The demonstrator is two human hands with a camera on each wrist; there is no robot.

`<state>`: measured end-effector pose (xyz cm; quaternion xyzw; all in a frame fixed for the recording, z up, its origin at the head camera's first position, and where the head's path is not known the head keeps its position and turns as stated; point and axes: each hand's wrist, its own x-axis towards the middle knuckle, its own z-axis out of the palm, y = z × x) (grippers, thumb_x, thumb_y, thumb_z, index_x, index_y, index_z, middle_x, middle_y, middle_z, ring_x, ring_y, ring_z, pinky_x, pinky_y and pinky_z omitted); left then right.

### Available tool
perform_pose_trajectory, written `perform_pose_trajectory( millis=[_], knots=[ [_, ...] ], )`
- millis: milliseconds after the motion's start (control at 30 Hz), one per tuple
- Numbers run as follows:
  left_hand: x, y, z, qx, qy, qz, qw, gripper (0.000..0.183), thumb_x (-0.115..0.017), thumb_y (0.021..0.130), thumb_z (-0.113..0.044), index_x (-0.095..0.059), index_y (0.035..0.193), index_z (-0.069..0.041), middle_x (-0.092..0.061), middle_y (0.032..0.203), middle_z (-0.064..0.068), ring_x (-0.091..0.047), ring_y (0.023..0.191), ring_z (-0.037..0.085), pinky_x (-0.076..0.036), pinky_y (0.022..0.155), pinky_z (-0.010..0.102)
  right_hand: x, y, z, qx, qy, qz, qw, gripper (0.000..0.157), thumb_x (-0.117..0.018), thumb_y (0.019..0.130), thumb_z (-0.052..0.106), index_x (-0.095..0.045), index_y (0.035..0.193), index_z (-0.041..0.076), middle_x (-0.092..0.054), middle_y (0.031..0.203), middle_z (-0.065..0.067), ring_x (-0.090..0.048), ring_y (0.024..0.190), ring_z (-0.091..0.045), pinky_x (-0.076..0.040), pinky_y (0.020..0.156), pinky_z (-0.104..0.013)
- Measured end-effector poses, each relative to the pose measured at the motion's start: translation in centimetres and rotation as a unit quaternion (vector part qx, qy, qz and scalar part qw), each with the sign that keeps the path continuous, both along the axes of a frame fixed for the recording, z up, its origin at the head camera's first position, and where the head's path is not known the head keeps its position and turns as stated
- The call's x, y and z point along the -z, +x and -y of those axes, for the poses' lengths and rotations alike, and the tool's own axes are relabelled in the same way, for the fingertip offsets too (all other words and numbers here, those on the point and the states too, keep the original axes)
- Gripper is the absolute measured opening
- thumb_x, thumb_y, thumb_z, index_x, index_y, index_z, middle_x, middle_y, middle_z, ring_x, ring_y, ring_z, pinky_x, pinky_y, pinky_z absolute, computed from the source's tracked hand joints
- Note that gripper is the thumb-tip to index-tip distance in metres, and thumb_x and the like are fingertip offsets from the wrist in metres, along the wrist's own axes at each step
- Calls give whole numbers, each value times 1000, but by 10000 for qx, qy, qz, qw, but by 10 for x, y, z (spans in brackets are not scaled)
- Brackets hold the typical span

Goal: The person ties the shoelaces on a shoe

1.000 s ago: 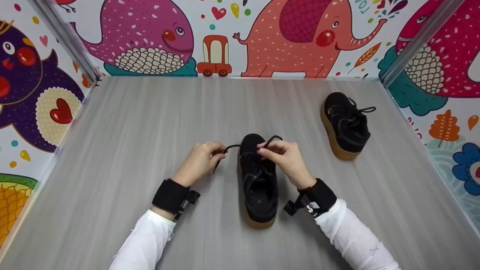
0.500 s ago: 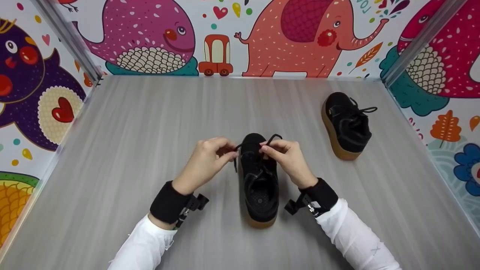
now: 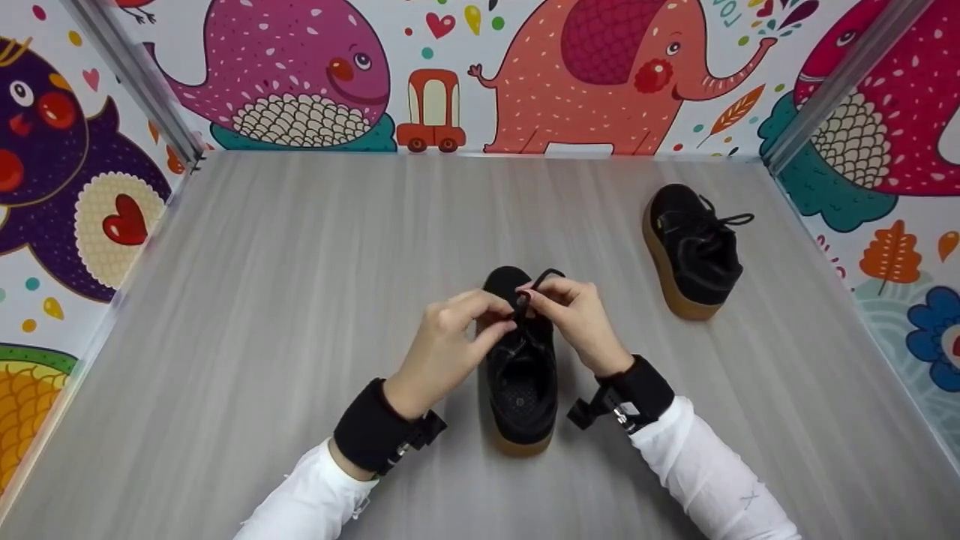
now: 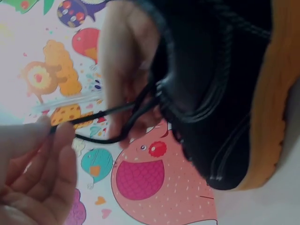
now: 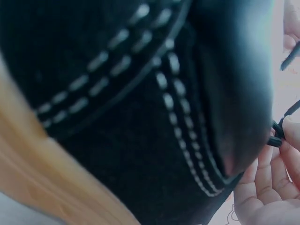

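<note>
Fingers of the left hand point(image 3: 444, 345) pinch the lace point(image 4: 96, 115), having just moved in from beside the near shoe point(image 3: 519, 367) to above its front part, close to the other hand; the lacing seems to have reached a crossing or wrapping step. That shoe sits between the wrists. Right hand point(image 3: 581, 319) fingers are also clamped on the lace, a loop rising past them. Farther right stands the far shoe point(image 3: 686, 240). Count: two hands, two shoes, one lace on each.
</note>
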<state>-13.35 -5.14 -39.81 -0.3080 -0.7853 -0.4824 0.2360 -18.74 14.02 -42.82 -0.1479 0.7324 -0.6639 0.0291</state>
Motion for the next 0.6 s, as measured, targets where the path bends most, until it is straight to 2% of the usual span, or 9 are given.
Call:
perform_pose_trajectory(
  millis=[133,267,367,467,533,600],
  knots=[
    [7,2,-9,1,-41,-682,9977,8,-71,81,0,-67,88,-3,-67,88,5,-65,82,12,-52,74,18,0,1,-1,-104,-187,-30,9998,16,-64,89,6,-69,91,-9,-69,87,-13,-62,74,-14,-48,64,-21],
    [14,4,-14,-141,-468,-1384,9892,9,-69,83,1,-68,91,-3,-66,93,6,-64,90,15,-49,86,18,-1,2,-1,-127,-269,-32,9996,15,-64,89,4,-69,93,-8,-68,95,-21,-64,77,-15,-50,64,-21],
    [19,4,-14,-330,-1012,-2069,9726,8,-66,86,0,-69,93,-3,-66,94,6,-64,88,16,-50,86,23,-2,3,-1,-102,-233,-27,9997,15,-64,88,4,-69,94,-8,-68,94,-20,-63,74,-14,-48,61,-20],
    [25,3,-15,-384,-1484,-2720,9500,9,-61,89,-1,-69,93,-2,-65,93,8,-63,87,18,-51,84,27,-1,3,-3,-137,-203,-107,9996,16,-67,87,9,-70,93,-6,-70,89,-13,-62,72,-12,-48,61,-20],
    [28,3,-15,-361,-1690,-2952,9397,10,-59,90,-1,-68,93,-1,-65,93,8,-63,86,18,-51,83,27,0,3,-4,-181,-207,-127,9995,17,-68,87,10,-70,92,-6,-70,88,-10,-63,73,-12,-49,62,-20],
    [31,2,-16,-308,-1791,-2998,9365,10,-59,90,-1,-69,93,-1,-65,92,8,-62,86,17,-51,81,27,-1,4,-4,-193,-174,-168,9995,17,-69,86,12,-71,91,-4,-70,87,-9,-62,71,-11,-48,62,-21]
  ],
)
